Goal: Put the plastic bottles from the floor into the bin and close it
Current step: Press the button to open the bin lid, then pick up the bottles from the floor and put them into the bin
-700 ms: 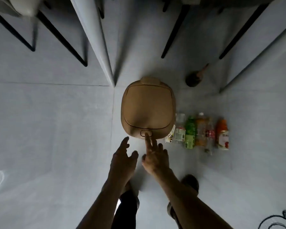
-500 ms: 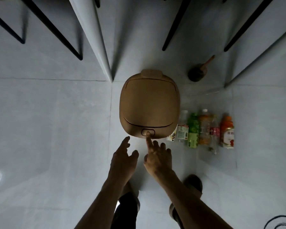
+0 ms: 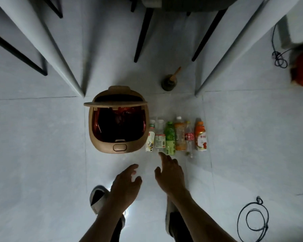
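A tan bin (image 3: pixel 94 137) stands on the floor with its lid (image 3: pixel 115 103) swung up at the back, showing a red liner inside. Its push button (image 3: pixel 119 147) faces me. Right of the bin several plastic bottles lie side by side: a white one (image 3: pixel 150 139), a clear one (image 3: pixel 160 137), a green one (image 3: pixel 170 137), an amber one (image 3: pixel 180 135), a thin clear one (image 3: pixel 189 138) and an orange one (image 3: pixel 200 136). My right hand (image 3: pixel 170 173) is empty, fingers spread, just short of the clear and green bottles. My left hand (image 3: pixel 125 186) hovers empty below the bin.
White table legs (image 3: pixel 66 67) and black chair legs (image 3: pixel 142 37) stand behind the bin. A dark pot with a wooden handle (image 3: pixel 169 82) sits beyond the bottles. Black cables (image 3: pixel 252 219) lie at lower right and upper right. My shoes (image 3: pixel 96 198) show below my hands.
The bin lid has popped up from shut to open. My right hand has left the button and moved right toward the bottles. My left hand has drawn back a little.
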Action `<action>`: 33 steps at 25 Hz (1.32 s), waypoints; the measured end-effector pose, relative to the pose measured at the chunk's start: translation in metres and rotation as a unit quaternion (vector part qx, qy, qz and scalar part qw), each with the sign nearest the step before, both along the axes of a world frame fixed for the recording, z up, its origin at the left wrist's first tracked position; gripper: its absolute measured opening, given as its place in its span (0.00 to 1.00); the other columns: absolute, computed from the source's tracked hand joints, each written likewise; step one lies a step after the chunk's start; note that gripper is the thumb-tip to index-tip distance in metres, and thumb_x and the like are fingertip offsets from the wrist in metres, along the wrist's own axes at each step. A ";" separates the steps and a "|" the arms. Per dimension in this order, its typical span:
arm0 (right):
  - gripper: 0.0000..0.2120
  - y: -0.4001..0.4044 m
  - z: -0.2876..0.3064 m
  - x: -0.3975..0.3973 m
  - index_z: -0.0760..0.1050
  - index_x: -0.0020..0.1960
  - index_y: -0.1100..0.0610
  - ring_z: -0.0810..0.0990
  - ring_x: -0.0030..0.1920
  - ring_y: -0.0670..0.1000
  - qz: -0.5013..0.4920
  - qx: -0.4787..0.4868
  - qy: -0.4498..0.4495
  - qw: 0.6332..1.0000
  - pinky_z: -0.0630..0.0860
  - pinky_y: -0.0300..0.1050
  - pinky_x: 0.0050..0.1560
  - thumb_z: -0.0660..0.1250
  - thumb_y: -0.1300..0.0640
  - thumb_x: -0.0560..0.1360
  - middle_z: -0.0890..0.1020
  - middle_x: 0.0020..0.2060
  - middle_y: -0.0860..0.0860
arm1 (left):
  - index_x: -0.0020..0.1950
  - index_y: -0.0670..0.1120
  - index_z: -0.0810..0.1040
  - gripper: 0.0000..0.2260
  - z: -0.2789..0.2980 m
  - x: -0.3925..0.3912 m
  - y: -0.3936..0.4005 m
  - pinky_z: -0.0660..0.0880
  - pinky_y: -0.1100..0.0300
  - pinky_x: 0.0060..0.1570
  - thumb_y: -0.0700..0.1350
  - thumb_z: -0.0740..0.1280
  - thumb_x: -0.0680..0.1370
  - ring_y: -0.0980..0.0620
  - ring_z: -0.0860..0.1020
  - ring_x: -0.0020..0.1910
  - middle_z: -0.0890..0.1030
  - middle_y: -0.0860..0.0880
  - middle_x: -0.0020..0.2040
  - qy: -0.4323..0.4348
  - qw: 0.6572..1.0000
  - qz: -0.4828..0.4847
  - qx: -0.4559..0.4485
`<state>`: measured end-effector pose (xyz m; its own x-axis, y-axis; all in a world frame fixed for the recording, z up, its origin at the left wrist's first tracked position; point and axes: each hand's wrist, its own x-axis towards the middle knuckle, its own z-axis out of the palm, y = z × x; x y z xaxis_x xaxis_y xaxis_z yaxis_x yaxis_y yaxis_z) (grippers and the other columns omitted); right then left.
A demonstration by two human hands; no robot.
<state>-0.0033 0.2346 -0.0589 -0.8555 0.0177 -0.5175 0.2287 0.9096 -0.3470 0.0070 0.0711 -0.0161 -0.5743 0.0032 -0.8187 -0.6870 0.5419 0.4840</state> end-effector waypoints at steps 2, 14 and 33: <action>0.27 0.031 -0.015 -0.004 0.63 0.75 0.55 0.78 0.58 0.54 -0.030 0.014 0.003 0.999 0.75 0.48 0.56 0.64 0.55 0.77 0.79 0.64 0.53 | 0.74 0.56 0.66 0.22 -0.016 -0.012 0.032 0.72 0.51 0.68 0.50 0.62 0.79 0.49 0.74 0.70 0.74 0.50 0.72 0.016 0.999 -0.036 -0.006; 0.21 0.061 -0.315 -0.105 0.67 0.68 0.60 0.83 0.52 0.59 -0.046 0.015 0.027 0.998 0.81 0.51 0.49 0.63 0.55 0.78 0.82 0.57 0.59 | 0.79 0.50 0.54 0.33 -0.355 -0.093 0.107 0.73 0.45 0.66 0.41 0.64 0.77 0.42 0.69 0.72 0.66 0.43 0.75 0.106 0.990 -0.054 -0.075; 0.11 0.074 -0.024 -0.116 0.73 0.44 0.54 0.78 0.34 0.38 -0.164 -0.309 0.359 0.865 0.72 0.39 0.34 0.71 0.48 0.69 0.79 0.34 0.45 | 0.60 0.58 0.74 0.26 -0.098 -0.021 0.112 0.80 0.58 0.53 0.44 0.79 0.66 0.60 0.82 0.51 0.84 0.55 0.52 0.420 0.812 0.398 0.074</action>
<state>-0.1194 0.3090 -0.0834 -0.9619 0.2297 0.1481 -0.0375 0.4259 -0.9040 -0.0142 0.1827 -0.1136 -0.7984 -0.5802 -0.1609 -0.1847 -0.0184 0.9826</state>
